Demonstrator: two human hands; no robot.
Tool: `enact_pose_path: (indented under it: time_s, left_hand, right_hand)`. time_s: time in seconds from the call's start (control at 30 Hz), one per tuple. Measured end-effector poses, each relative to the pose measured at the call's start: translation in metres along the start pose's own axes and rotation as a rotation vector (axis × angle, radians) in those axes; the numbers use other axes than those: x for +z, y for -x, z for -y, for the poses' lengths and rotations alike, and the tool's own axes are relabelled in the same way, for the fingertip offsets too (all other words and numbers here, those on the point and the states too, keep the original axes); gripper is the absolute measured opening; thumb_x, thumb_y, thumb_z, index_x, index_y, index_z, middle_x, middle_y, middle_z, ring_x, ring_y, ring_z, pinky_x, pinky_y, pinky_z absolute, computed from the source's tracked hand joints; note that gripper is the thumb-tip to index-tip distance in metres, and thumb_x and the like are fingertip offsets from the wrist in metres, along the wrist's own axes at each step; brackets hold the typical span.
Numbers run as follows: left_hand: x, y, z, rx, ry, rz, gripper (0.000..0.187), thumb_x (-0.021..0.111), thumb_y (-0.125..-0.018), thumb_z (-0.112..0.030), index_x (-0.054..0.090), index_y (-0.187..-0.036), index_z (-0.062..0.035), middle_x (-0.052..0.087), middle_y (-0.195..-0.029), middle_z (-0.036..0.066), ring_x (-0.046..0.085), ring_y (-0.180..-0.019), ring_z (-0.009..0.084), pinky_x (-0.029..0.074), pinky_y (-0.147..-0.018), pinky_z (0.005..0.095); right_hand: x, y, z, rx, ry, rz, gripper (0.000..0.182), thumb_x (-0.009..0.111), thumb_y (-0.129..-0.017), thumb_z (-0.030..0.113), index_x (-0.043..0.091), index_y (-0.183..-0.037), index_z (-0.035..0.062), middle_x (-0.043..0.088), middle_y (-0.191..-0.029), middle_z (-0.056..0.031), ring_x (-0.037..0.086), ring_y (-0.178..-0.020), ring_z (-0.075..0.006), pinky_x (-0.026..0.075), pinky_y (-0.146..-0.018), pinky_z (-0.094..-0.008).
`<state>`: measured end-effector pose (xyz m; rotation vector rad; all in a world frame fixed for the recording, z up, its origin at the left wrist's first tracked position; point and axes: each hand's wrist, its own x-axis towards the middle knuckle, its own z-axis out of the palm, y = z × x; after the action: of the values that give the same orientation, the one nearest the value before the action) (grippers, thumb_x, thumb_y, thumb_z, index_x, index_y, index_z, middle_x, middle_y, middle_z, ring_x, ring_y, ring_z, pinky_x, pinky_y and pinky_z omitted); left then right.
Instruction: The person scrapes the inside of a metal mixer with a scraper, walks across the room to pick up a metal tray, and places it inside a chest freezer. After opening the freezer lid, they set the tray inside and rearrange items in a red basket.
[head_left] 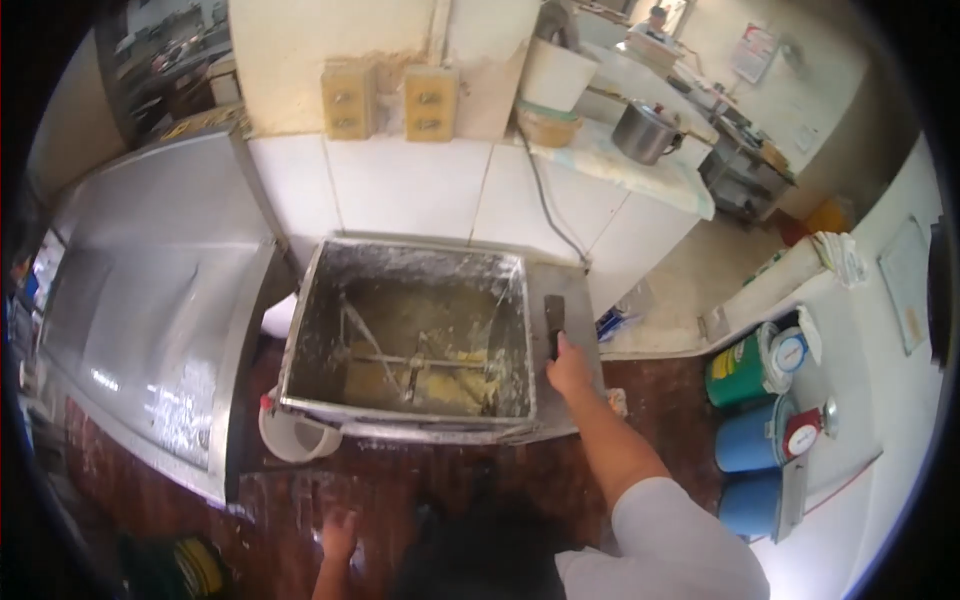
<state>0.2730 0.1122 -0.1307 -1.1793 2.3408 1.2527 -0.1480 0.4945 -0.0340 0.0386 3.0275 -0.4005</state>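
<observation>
My right hand [570,367] is closed around the handle of a flat, dark-bladed scraper [555,312]. The blade points away from me, over the metal side housing [590,300] of a mixing machine. Beside it is the machine's open rectangular tub [530,340], its walls smeared with whitish residue. Inside the tub, metal mixing bars [415,362] cross over a yellowish, floury mass [455,388]. My left hand [340,535] hangs low over the floor in front of the machine, fingers loosely apart, with nothing visible in it.
A white bucket [297,437] stands on the brown floor at the tub's front left corner. Left of it is a large stainless steel basin [150,330]. Green [738,372] and blue [748,440] bins line the right wall, with a scale [800,436]. A pot [645,132] sits on the back counter.
</observation>
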Motion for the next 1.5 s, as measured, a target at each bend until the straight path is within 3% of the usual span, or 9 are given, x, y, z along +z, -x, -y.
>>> enact_pose_path:
  time_s: [0.1, 0.23, 0.33, 0.4, 0.5, 0.67, 0.87, 0.93, 1.5]
  left_hand:
    - [0.061, -0.032, 0.181, 0.246, -0.502, 0.729, 0.051, 0.063, -0.087, -0.039, 0.06, -0.124, -0.0039, 0.067, -0.11, 0.023, 0.065, -0.106, 0.0355, 0.051, -0.091, 0.0433]
    - [0.062, 0.036, 0.112, -0.202, -0.609, 0.547, 0.038, 0.05, -0.093, -0.035, 0.061, -0.125, -0.0161, 0.068, -0.103, 0.023, 0.066, -0.101, 0.0349, 0.053, -0.084, 0.0469]
    - [0.082, 0.006, 0.161, 0.509, -0.835, 0.51, 0.038, 0.052, -0.093, -0.036, 0.062, -0.123, -0.0158, 0.069, -0.092, 0.018, 0.069, -0.088, 0.0326, 0.055, -0.072, 0.0462]
    - [0.103, -0.01, 0.142, -0.015, -0.674, 0.612, 0.043, 0.064, -0.088, -0.036, 0.063, -0.12, -0.0071, 0.067, -0.083, 0.011, 0.067, -0.074, 0.0278, 0.054, -0.062, 0.0424]
    - [0.132, 0.006, 0.067, -0.239, 0.033, 0.135, 0.049, 0.061, -0.085, -0.049, 0.072, -0.092, -0.0021, 0.071, -0.081, 0.015, 0.068, -0.083, 0.0326, 0.051, -0.073, 0.0448]
    - [0.222, 0.025, -0.081, -0.269, 0.178, 0.259, 0.039, 0.068, -0.087, -0.036, 0.07, -0.106, -0.0014, 0.068, -0.088, 0.009, 0.063, -0.073, 0.0193, 0.05, -0.062, 0.0351]
    - [0.276, 0.042, -0.121, 0.153, -0.135, 0.506, 0.042, 0.066, -0.09, -0.037, 0.069, -0.111, -0.001, 0.071, -0.097, 0.011, 0.067, -0.087, 0.0216, 0.052, -0.077, 0.0353]
    - [0.264, 0.051, -0.122, 0.205, -0.139, 0.424, 0.041, 0.066, -0.09, -0.036, 0.069, -0.108, 0.0002, 0.071, -0.095, 0.011, 0.067, -0.084, 0.0229, 0.052, -0.075, 0.0363]
    - [0.182, 0.1, -0.067, -0.032, 0.562, 0.484, 0.056, 0.061, -0.094, -0.039, 0.044, -0.134, -0.0045, 0.049, -0.134, 0.012, 0.05, -0.123, 0.0313, 0.038, -0.106, 0.0444]
  right_hand:
    - [0.006, 0.001, -0.004, 0.015, -0.085, 0.043, 0.069, 0.07, -0.081, 0.025, 0.043, -0.143, 0.01, 0.056, -0.124, -0.0241, 0.055, -0.114, -0.0418, 0.046, -0.096, -0.0473]
    - [-0.021, 0.001, -0.014, -0.04, -0.173, 0.098, 0.07, 0.068, -0.082, 0.029, 0.043, -0.143, 0.0059, 0.055, -0.129, -0.0246, 0.054, -0.117, -0.0403, 0.044, -0.099, -0.0464]
    - [-0.027, 0.01, -0.049, -0.125, -0.181, 0.001, 0.071, 0.067, -0.083, 0.033, 0.042, -0.143, 0.0042, 0.055, -0.131, -0.0245, 0.058, -0.111, -0.0366, 0.046, -0.097, -0.0439]
    - [-0.056, 0.017, -0.074, -0.145, -0.452, 0.055, 0.068, 0.067, -0.084, 0.034, 0.046, -0.14, 0.0027, 0.058, -0.128, -0.022, 0.062, -0.103, -0.0319, 0.048, -0.092, -0.0408]
    - [-0.07, 0.012, -0.138, -0.142, -0.528, 0.043, 0.063, 0.069, -0.084, 0.034, 0.051, -0.136, 0.0028, 0.062, -0.121, -0.0184, 0.066, -0.091, -0.0274, 0.051, -0.085, -0.0376]
    - [-0.071, 0.024, -0.265, -0.059, -0.499, 0.125, 0.057, 0.069, -0.083, 0.035, 0.057, -0.129, 0.0027, 0.068, -0.106, -0.0173, 0.066, -0.09, -0.0286, 0.051, -0.083, -0.0376]
    - [-0.007, 0.079, -0.397, 0.327, -0.423, 0.347, 0.028, 0.063, -0.083, 0.028, 0.07, -0.082, 0.0013, 0.067, -0.069, -0.0156, 0.067, -0.06, -0.0279, 0.053, -0.061, -0.0397]
    - [0.037, 0.105, -0.455, -0.087, -0.047, 0.497, 0.027, 0.06, -0.081, 0.029, 0.071, -0.078, 0.0045, 0.067, -0.071, -0.017, 0.067, -0.061, -0.0285, 0.053, -0.061, -0.0403]
    - [0.055, 0.094, -0.327, -0.065, -0.12, 0.871, 0.039, 0.056, -0.087, 0.038, 0.069, -0.074, 0.0032, 0.064, -0.064, -0.0121, 0.063, -0.052, -0.0251, 0.052, -0.049, -0.0381]
